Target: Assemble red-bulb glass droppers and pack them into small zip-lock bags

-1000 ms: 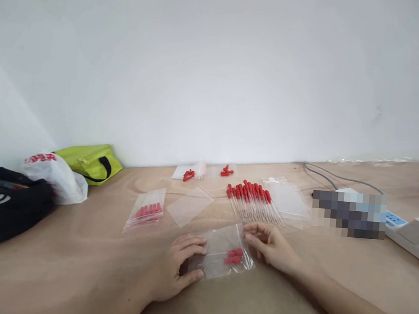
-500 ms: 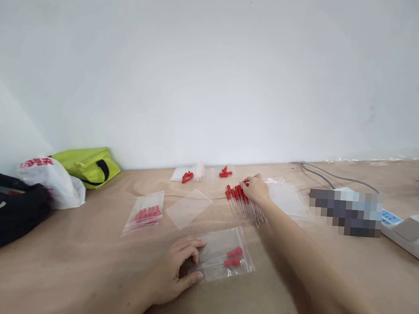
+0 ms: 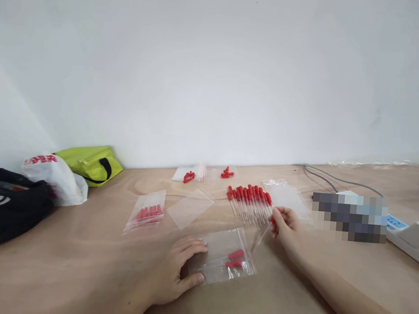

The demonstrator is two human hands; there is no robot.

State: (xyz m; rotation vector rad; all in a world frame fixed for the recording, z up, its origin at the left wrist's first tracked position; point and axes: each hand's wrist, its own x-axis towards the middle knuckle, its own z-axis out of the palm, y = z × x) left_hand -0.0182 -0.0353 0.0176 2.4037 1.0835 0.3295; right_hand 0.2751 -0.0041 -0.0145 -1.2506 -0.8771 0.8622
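My left hand lies on the wooden table and pinches the left edge of a clear zip bag that holds two red-capped droppers. My right hand is closed on one clear dropper with a red bulb, its glass tip pointing down-left toward the bag's right edge. Just behind that hand lies a row of several loose red-capped droppers, side by side.
A filled bag of droppers and an empty clear bag lie to the left. Small bags with red bulbs sit by the wall. A black bag, white sack and green pouch crowd the left; a power strip lies right.
My right hand left the bag, reached back to the row of droppers, picked one out and drew it back toward the bag. My left hand stayed on the bag.
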